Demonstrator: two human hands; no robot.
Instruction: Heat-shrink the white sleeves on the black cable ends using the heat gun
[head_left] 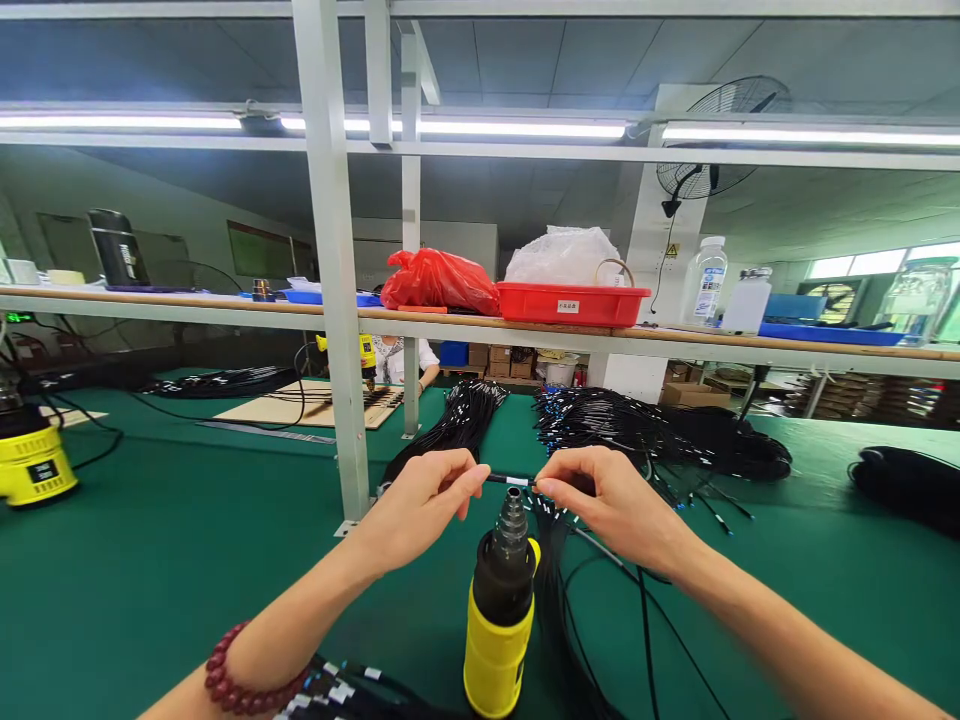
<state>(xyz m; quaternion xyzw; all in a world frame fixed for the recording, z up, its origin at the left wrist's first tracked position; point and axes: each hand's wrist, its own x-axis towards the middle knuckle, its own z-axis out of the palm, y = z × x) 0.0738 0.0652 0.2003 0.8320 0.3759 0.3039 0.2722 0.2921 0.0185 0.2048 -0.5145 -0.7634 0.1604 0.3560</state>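
Between my two hands a thin black cable (498, 479) with a white sleeve on it is stretched level. My left hand (431, 502) pinches its left end between thumb and fingers. At the other end my right hand (600, 492) pinches it the same way. Just beneath the cable stands a yellow and black heat gun (501, 610), upright, its metal nozzle pointing up at the white sleeve. Behind and right of the gun hangs a bundle of black cables (553, 570) with white-marked ends. More cables with white labels (345, 690) lie by my left forearm.
Cable bundles (600, 420) lie across the green table (225, 560). A white post (330, 260) rises at left of centre, carrying a shelf with a red tray (574, 305) and bottles (705, 280). Another heat gun (37, 455) stands far left. Behind the post sits a person (397, 360).
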